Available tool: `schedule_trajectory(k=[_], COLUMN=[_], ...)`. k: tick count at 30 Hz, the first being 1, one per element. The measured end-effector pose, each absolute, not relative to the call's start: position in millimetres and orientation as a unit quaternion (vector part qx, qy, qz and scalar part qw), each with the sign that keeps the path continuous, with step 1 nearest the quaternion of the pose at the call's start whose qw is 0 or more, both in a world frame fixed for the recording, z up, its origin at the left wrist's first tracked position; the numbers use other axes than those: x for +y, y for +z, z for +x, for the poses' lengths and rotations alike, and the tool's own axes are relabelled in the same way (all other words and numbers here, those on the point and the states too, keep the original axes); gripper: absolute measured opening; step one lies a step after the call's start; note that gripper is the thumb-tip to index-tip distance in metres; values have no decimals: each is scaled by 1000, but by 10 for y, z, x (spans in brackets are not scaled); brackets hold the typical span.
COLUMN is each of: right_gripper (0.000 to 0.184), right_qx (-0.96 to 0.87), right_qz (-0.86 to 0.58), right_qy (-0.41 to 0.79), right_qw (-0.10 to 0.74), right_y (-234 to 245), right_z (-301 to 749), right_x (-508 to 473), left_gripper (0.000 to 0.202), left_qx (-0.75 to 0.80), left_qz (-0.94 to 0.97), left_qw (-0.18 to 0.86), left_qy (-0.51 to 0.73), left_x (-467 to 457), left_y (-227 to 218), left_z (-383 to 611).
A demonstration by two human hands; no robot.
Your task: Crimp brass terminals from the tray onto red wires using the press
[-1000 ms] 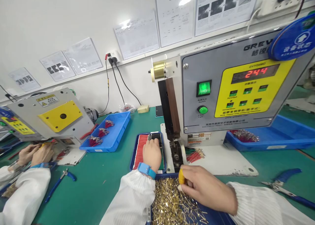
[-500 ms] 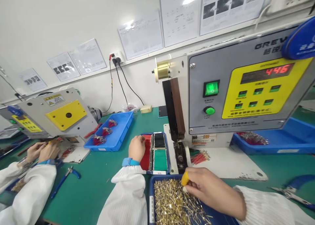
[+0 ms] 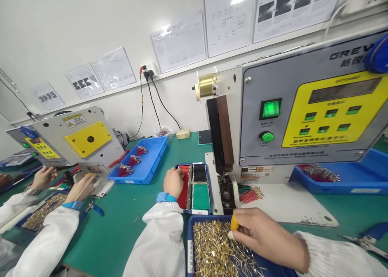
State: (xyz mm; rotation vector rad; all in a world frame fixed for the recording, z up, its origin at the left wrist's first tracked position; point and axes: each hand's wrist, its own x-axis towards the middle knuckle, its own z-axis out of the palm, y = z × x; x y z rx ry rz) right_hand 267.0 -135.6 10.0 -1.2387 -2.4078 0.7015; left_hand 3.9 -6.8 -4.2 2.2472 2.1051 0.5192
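Observation:
My left hand (image 3: 173,182), with a blue wrist strap, rests at the red wires (image 3: 184,196) in a sectioned blue tray. Its fingers are curled in, and what they grip is hidden. Black wires (image 3: 199,173) and green wires (image 3: 201,196) lie in the tray's other sections. My right hand (image 3: 262,232) hovers over a dark blue tray (image 3: 190,250) of loose gold-coloured metal pins (image 3: 212,244). A yellow finger cot (image 3: 234,222) covers one fingertip. Thumb and finger are pinched together; anything between them is too small to make out.
A grey bench machine (image 3: 269,83) stands behind my right hand, with red and green wires (image 3: 251,193) on its base. Blue bins (image 3: 144,161) hold red wire bundles. Pliers (image 3: 368,240) lie at right. A co-worker's hands (image 3: 80,188) work at another machine (image 3: 71,139) at left.
The view has turned slightly left. The machine's red digits no longer show. The co-worker's hands have moved apart, one toward the right. My own hands hold nearly the same poses.

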Motion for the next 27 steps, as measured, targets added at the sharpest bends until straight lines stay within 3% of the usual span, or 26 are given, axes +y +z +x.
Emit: schedule_trajectory(k=[6, 27], right_gripper=[31, 30], right_qx=[-851, -850], right_qz=[-433, -435], right_qy=[244, 248], right_qw=[170, 166], right_y=[123, 139], right_z=[2674, 2665], right_x=[-1372, -1364], left_gripper=[13, 21], left_qx=[663, 647], left_qz=[731, 744], left_qw=[46, 25], left_qy=[155, 167], left_x=[-91, -199], left_y=[28, 105], left_z=[-54, 253])
